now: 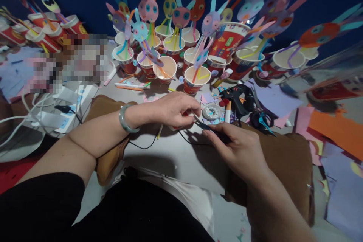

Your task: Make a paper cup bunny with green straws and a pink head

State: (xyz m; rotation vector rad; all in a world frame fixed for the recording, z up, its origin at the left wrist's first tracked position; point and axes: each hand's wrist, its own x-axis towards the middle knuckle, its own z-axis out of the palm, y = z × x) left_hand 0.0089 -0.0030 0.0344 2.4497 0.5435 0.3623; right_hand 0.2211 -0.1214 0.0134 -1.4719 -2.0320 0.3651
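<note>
My left hand (pixel 180 109), a jade-coloured bangle (pixel 124 119) at its wrist, is closed over the middle of the table. Its thumb and fingers pinch a thin pale piece (pixel 195 116), too small to name. A bit of red and white shows under this hand, mostly hidden. My right hand (pixel 238 141) grips slim black scissors (pixel 205 126), their handles largely covered by the fingers. The tips point left and meet the pale piece at my left fingertips. Just beyond the hands stands a red paper cup (pixel 193 87) with bent straws inside.
Several paper cups with rabbit-faced straw figures (pixel 181 17) line the back. A black glue gun (pixel 241 98), a white tape roll (pixel 211 112) and scissors (pixel 263 119) lie right of centre. Coloured paper (pixel 337 128) covers the right side. White cables (pixel 25 109) and power strips (pixel 73 109) are left.
</note>
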